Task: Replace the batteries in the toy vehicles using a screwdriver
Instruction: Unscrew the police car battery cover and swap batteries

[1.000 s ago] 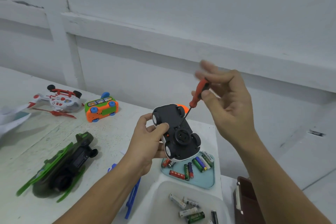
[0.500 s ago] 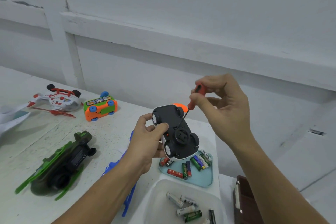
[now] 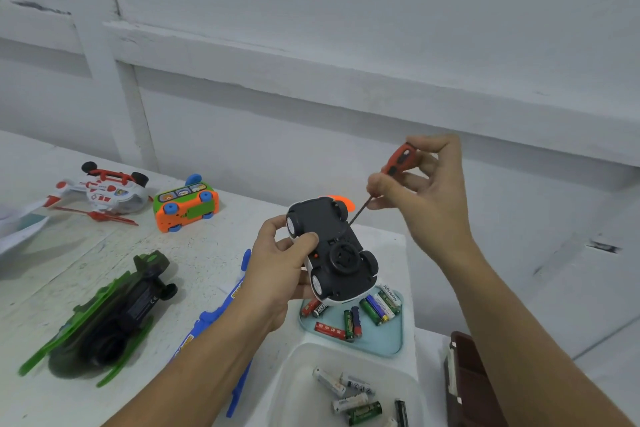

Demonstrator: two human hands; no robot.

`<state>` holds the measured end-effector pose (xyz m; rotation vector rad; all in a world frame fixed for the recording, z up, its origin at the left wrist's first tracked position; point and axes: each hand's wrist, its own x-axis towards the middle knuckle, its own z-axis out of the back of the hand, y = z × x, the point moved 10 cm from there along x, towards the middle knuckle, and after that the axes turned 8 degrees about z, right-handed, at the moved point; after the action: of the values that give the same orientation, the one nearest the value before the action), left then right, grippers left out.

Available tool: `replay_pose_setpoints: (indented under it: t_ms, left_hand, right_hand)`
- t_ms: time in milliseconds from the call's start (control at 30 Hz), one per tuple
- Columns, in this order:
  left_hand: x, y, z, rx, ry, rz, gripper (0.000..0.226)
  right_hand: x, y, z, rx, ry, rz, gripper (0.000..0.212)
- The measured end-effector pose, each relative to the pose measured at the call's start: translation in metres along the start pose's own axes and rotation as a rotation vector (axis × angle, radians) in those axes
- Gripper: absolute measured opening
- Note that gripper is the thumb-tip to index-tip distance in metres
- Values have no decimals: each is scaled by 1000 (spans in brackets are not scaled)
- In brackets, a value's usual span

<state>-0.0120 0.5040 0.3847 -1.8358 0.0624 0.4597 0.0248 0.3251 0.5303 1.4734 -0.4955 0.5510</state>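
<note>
Toy car point(image 3: 332, 253) sits underside up in your left hand point(image 3: 277, 274), gripped at its side, above the teal tray point(image 3: 388, 340) of batteries point(image 3: 375, 308). Your right hand point(image 3: 433, 191) pinches the red screwdriver point(image 3: 398, 158) handle, up and to the right of the car. Shaft slopes down-left, across the car's long axis, tip meeting the black underside beside a far wheel. Against a second ago, your fingers have closed round the handle; car position unchanged

Matt black plastic belly on the car point(image 3: 325, 236) in the left hand point(image 3: 277, 274). In the right hand point(image 3: 433, 191), a screwdriver point(image 3: 398, 161): glossy red plastic grip, thin dark metal shaft. Below both hands, the counter point(image 3: 104, 253) shows scuffed, rough white paint.
</note>
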Motion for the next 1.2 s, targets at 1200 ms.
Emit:
replay_pose_setpoints:
  t_ms: [1200]
  left_hand:
    - [14,5,5,18,-51,19,32]
  right_hand:
    - [-83,-249,91,-479,331,-581,13]
